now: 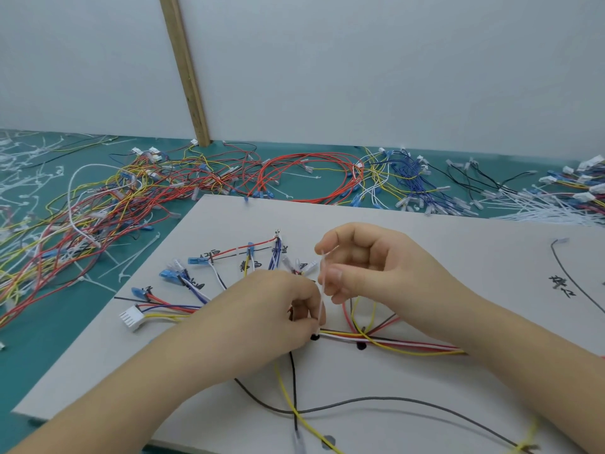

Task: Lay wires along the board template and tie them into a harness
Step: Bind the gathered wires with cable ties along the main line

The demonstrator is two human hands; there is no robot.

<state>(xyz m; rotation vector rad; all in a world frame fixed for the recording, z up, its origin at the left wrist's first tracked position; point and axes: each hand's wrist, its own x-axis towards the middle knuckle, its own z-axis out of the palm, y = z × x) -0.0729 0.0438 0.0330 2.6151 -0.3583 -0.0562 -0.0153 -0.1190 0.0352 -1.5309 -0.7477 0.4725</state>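
Note:
A grey board template [425, 257] with drawn black lines and handwritten labels lies in front of me. A wire bundle [393, 344] of red, yellow, white and black wires runs along it, fanning left to blue terminals [198, 260] and a white connector [131, 317]. My left hand [278, 309] pinches the bundle at the head of a white cable tie [322, 290]. My right hand [366, 260] pinches that tie's tail, which stands up from the bundle.
Loose red, yellow, blue and white wires [307, 175] lie heaped across the green mat [49, 339] beyond and left of the board. Spare white cable ties [540, 208] are piled at the right. A wooden strip [186, 70] leans on the back wall.

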